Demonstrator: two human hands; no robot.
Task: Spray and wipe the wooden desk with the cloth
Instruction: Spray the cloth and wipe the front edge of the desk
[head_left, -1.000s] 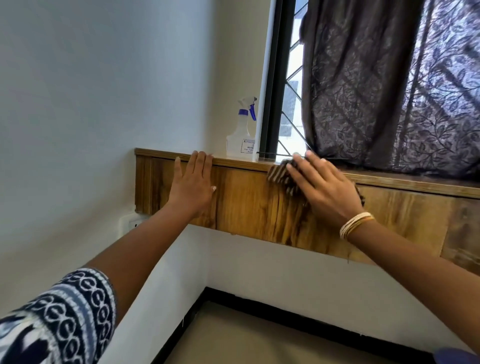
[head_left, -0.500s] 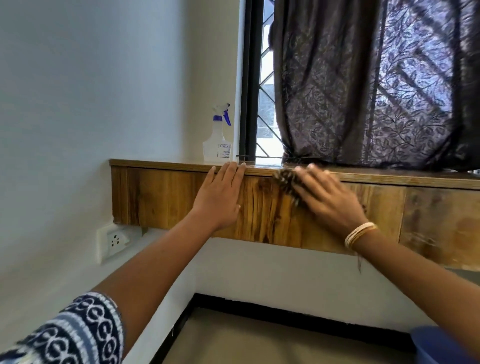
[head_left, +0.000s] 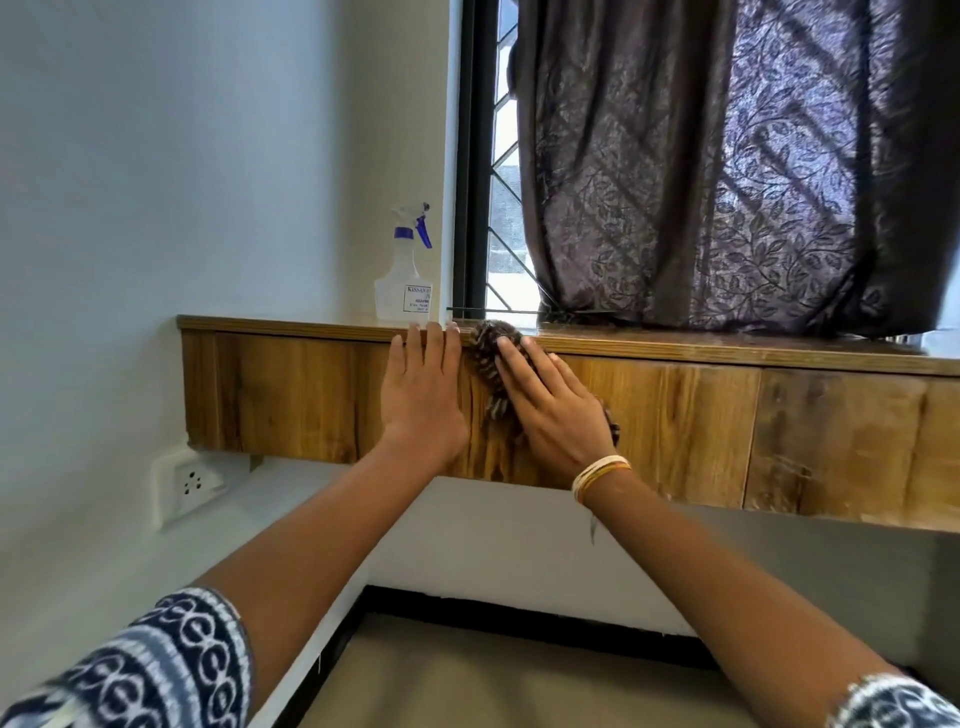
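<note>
A wooden desk (head_left: 291, 389) is fixed to the wall under the window, its front panel facing me. My right hand (head_left: 556, 410) presses a brown striped cloth (head_left: 488, 353) flat against that front panel near the top edge, fingers straight. My left hand (head_left: 423, 395) rests flat on the panel just left of the cloth, fingertips at the desk's top edge. A clear spray bottle (head_left: 404, 280) with a blue trigger stands on the desk top, behind my left hand, beside the window frame.
A dark patterned curtain (head_left: 727, 166) hangs over the window down to the desk top on the right. A white wall socket (head_left: 189, 483) sits below the desk's left end. The white wall (head_left: 156, 156) closes the left side.
The view has swung left. Both hands have drawn closer together on the front panel, and the cloth has slid left toward my left hand.
</note>
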